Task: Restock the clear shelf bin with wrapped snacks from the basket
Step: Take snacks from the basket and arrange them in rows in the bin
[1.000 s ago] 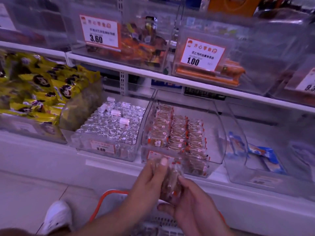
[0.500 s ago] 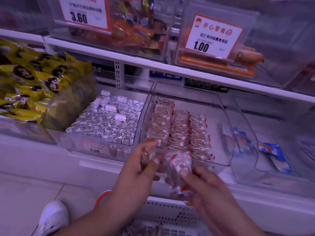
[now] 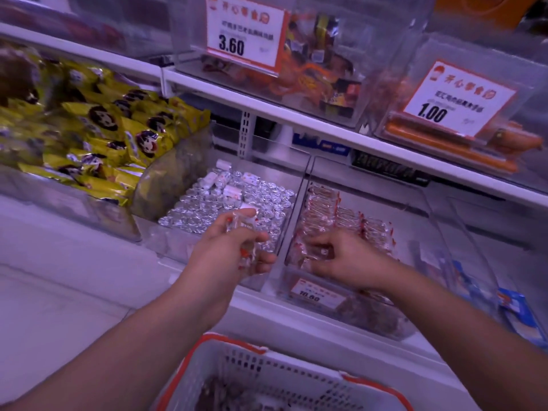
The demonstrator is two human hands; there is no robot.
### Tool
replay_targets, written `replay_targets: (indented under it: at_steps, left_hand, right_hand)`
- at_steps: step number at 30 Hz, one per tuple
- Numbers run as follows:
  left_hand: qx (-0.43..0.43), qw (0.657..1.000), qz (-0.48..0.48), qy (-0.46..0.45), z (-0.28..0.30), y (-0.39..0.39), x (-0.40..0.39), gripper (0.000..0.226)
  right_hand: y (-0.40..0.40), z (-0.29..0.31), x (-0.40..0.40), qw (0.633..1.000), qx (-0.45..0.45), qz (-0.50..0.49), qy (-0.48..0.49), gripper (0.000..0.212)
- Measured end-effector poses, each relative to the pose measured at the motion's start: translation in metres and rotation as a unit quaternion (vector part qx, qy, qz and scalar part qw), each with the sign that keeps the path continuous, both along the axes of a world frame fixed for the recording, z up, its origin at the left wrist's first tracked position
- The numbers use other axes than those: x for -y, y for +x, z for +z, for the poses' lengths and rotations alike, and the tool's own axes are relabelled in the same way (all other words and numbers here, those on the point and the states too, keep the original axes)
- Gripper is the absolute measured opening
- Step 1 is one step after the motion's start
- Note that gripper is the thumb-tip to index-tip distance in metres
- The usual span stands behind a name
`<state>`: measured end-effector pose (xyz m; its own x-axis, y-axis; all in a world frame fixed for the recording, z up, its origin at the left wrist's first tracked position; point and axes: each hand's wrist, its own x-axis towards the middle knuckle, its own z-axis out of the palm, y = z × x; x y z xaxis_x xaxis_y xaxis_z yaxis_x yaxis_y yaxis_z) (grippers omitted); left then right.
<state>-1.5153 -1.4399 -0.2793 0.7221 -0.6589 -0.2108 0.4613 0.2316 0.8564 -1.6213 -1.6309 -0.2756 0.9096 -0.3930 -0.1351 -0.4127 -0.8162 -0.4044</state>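
Wrapped snacks point(image 3: 341, 215) standing in three rows on the left side of one clear shelf bin point(image 3: 439, 232), on the lower shelf, right of centre; right side of that bin bare. One orange-edged price tag point(image 3: 318, 295) on its front wall, reading 10-something, blurred. Two shelves in view, lower shelf point(image 3: 74, 262) and upper shelf point(image 3: 296, 117), both white.

Three more bins alongside on the lower shelf: one far left heaped with yellow packets point(image 3: 118, 134), too many to count; one just left of the task bin filled with silver foil-topped cups point(image 3: 225, 200), a few white wrapped pieces lying on top; one to the right holding a few blue packets point(image 3: 516, 307), count unclear. Two bins plainly seen on the upper shelf, each with one price card: 3.60 card point(image 3: 246, 34) before mixed orange and dark wrappers, 1.00 card point(image 3: 456, 99) above orange sausage sticks point(image 3: 450, 146).

One white basket point(image 3: 267, 381) with an orange rim at the bottom edge, below the arms, with dark wrapped items inside, blurred.

Two hands. Left hand point(image 3: 234, 250) raised before the foil-cup bin, fingers curled around a small stack of clear-wrapped snacks point(image 3: 246, 241); number in the stack not readable. Right hand point(image 3: 344, 259) reaching into the front of the task bin, fingers curled and pinching snacks at the front of the rows.
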Motion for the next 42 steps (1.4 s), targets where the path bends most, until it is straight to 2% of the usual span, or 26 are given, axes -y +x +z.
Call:
replay_targets:
  at_steps: [6, 11, 15, 20, 22, 23, 25, 26, 27, 29, 30, 32, 34, 36, 37, 38, 39, 40, 42]
  left_hand:
    - [0.002, 1.000, -0.012, 0.005, 0.001, -0.001, -0.003, 0.031]
    - [-0.004, 1.000, -0.006, 0.006, 0.001, 0.000, -0.006, 0.032]
    - [-0.005, 1.000, -0.016, 0.009, 0.003, -0.006, -0.004, 0.032]
    - [-0.002, 1.000, -0.020, 0.011, 0.005, -0.011, -0.002, 0.031]
    - [0.003, 1.000, -0.026, 0.006, 0.006, -0.014, -0.001, 0.030]
    - [0.011, 0.999, -0.033, 0.002, 0.006, -0.016, 0.000, 0.029]
    - [0.050, 0.997, -0.057, -0.008, 0.003, -0.023, 0.002, 0.027]
    - [0.086, 0.994, -0.070, -0.008, 0.001, -0.028, 0.003, 0.026]
    - [0.127, 0.989, -0.080, -0.006, -0.001, -0.034, 0.005, 0.027]
    - [0.188, 0.978, -0.087, -0.021, -0.006, -0.048, 0.008, 0.030]
    - [0.204, 0.975, -0.083, -0.030, -0.008, -0.054, 0.010, 0.032]
    - [0.239, 0.968, -0.066, -0.026, -0.015, -0.063, 0.013, 0.036]
    - [0.318, 0.946, -0.057, 0.015, -0.020, -0.065, 0.012, 0.045]
    - [0.406, 0.909, -0.064, 0.062, -0.022, -0.061, 0.009, 0.055]
    - [0.433, 0.896, -0.071, 0.068, -0.021, -0.058, 0.008, 0.061]
    - [0.441, 0.892, -0.077, 0.062, -0.021, -0.054, 0.007, 0.065]
    - [0.433, 0.897, -0.074, 0.054, -0.019, -0.048, 0.006, 0.065]
    - [0.419, 0.905, -0.055, 0.052, -0.018, -0.041, 0.006, 0.062]
    - [0.425, 0.903, 0.006, 0.071, -0.016, -0.021, 0.007, 0.045]
  right_hand:
    - [-0.002, 0.007, 0.003, 0.999, 0.003, 0.000, 0.036, 0.060]
    - [-0.009, 0.012, 0.011, 1.000, 0.008, -0.022, 0.008, 0.035]
    - [-0.009, 0.001, 0.008, 0.999, -0.012, -0.004, -0.030, 0.030]
    - [-0.007, -0.008, 0.007, 0.988, 0.019, 0.064, -0.142, 0.021]
    - [-0.014, -0.005, 0.002, 0.984, 0.029, 0.049, -0.171, 0.022]
    - [-0.019, -0.003, -0.001, 0.984, 0.065, 0.023, -0.163, 0.021]
    - [-0.029, 0.004, -0.014, 0.969, 0.221, -0.086, -0.064, 0.011]
    - [-0.035, 0.007, -0.023, 0.946, 0.283, -0.151, 0.052, 0.010]
    - [-0.040, 0.012, -0.036, 0.911, 0.300, -0.190, 0.209, 0.014]
    - [-0.047, 0.014, -0.066, 0.821, 0.250, -0.172, 0.484, 0.027]
    - [-0.048, 0.014, -0.077, 0.784, 0.232, -0.162, 0.553, 0.033]
    - [-0.049, 0.014, -0.092, 0.725, 0.249, -0.170, 0.620, 0.038]
    - [-0.048, 0.014, -0.098, 0.694, 0.272, -0.164, 0.646, 0.035]
    - [-0.051, 0.015, -0.097, 0.703, 0.270, -0.140, 0.642, 0.034]
    - [-0.053, 0.016, -0.093, 0.723, 0.266, -0.128, 0.624, 0.032]
    - [-0.057, 0.018, -0.086, 0.758, 0.266, -0.125, 0.582, 0.028]
    - [-0.059, 0.020, -0.077, 0.809, 0.266, -0.130, 0.508, 0.024]
    - [-0.061, 0.023, -0.066, 0.862, 0.262, -0.139, 0.412, 0.021]
    - [-0.060, 0.028, -0.041, 0.927, 0.242, -0.163, 0.237, 0.030]
